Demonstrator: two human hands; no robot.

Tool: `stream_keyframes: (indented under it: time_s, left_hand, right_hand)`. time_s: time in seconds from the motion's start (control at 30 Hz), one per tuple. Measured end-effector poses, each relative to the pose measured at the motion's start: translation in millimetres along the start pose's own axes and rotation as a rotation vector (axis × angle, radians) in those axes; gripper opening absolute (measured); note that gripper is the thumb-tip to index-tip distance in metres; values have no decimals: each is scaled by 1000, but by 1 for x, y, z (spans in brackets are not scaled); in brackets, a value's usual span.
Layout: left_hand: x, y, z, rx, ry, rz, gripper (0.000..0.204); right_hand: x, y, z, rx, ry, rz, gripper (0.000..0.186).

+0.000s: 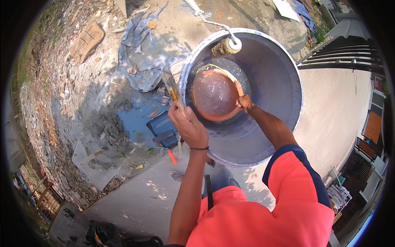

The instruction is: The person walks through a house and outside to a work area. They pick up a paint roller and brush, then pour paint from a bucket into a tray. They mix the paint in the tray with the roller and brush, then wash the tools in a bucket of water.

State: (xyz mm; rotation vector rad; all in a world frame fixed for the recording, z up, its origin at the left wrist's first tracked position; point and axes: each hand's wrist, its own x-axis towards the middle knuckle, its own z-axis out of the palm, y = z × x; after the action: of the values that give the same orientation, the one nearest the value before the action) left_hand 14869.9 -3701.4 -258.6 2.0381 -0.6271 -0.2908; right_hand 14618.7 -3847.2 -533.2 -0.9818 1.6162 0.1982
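Observation:
My left hand [187, 126] is closed around the handle of a paintbrush [170, 85], bristles pointing up, just left of a large drum [275, 82]. Inside the drum, my right hand [246, 103] grips the rim of an orange bucket [217, 118] with cloudy water in it. More water shows around the bucket at the drum's bottom. A paint roller [225, 47] hangs over the drum's far rim, its fuzzy sleeve inside and its white handle outside. The underside of the bucket is hidden.
Left of the drum lie a dark blue paint tray [161, 123], a small roller with an orange handle [171, 157] and a crumpled blue sheet [138, 53]. Farther left are a flat clear board [96, 162] and a piece of cardboard [87, 42] on rubble. A dark slatted fence [341, 53] stands right.

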Motion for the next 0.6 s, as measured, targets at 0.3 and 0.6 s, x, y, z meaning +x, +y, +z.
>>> stream_keyframes:
  time_s: [0.3, 0.6]
  left_hand:
    - [2, 0, -4, -55, 42, -130, 26]
    - [-14, -37, -26, -288, 321, -216, 20]
  right_hand:
    - [-237, -71, -100, 323, -129, -104, 46]
    - [-467, -65, -112, 476, 20, -370, 45]
